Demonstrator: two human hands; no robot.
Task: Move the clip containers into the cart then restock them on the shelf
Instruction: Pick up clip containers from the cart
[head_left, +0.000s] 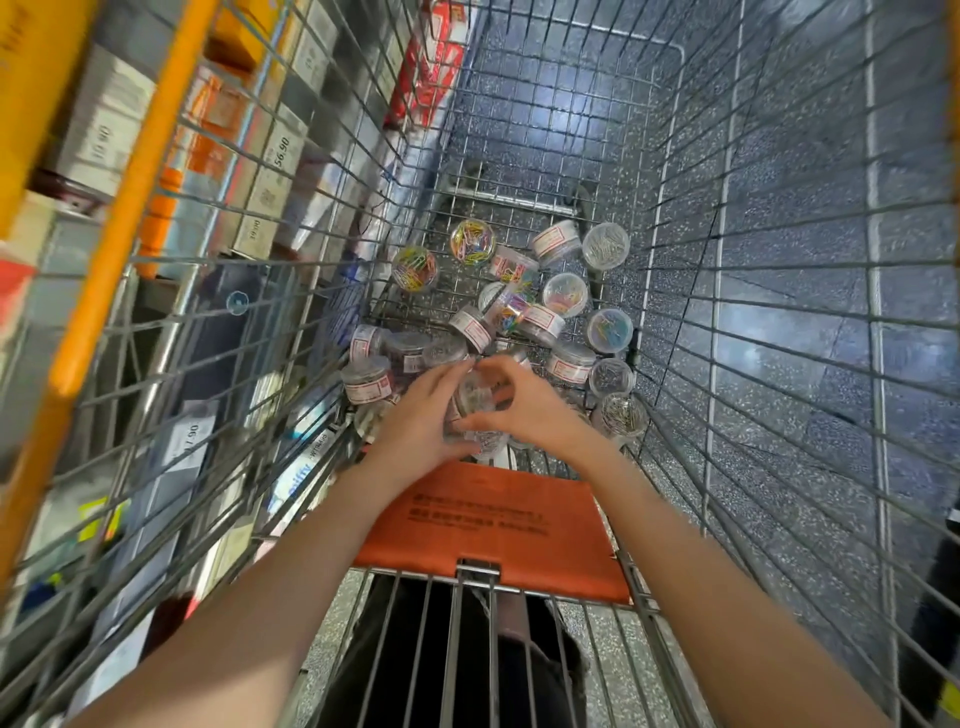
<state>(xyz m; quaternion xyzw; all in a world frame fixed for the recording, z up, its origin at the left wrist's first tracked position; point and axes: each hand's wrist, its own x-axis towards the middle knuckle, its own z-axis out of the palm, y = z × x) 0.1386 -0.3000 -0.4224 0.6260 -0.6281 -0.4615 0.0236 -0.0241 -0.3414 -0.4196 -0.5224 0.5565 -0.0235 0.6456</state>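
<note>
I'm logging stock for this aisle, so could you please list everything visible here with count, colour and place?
Clip containers: roughly twenty, clear, some with coloured clips, some with silver; loose on the cart floor.
Cart: one, grey wire with orange rim; fills the view.
Seat flap: one, orange, at the cart's near end.
Shelf boxes: several, white and orange, price-tagged; beyond the cart's left side.
Held container: one, clear, silver clips, between both hands.
Left hand: grips the held container.
Right hand: grips it too.
</note>
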